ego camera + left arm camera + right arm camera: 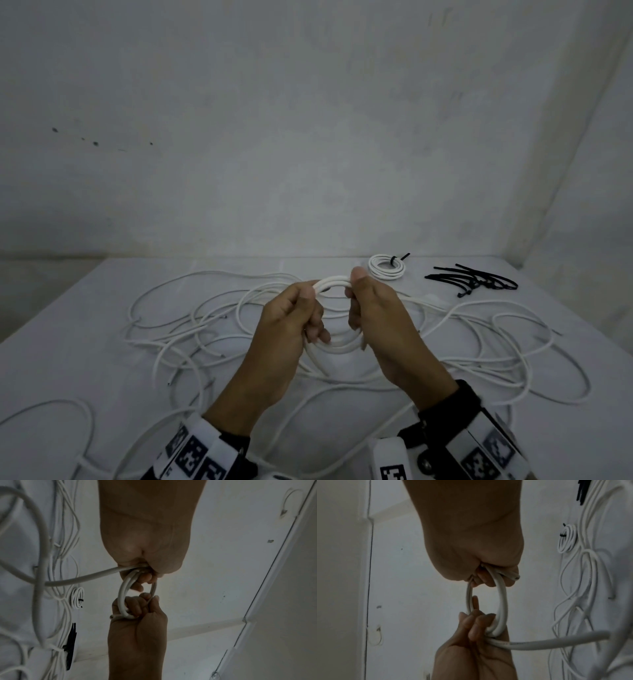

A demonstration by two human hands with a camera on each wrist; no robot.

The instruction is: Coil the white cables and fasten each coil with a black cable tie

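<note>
Both hands hold a small white cable coil [334,284] above the middle of the white bench [102,342]. The left hand [291,322] clenches the coil's left side, the right hand [376,315] its right side, thumbs on top. A loose strand runs from the left grip down to the tangle of loose white cables [496,342] spread across the bench. At the far right lies a finished white coil bound with a black tie [387,266], and just right of it a bundle of black cable ties [476,279].
</note>
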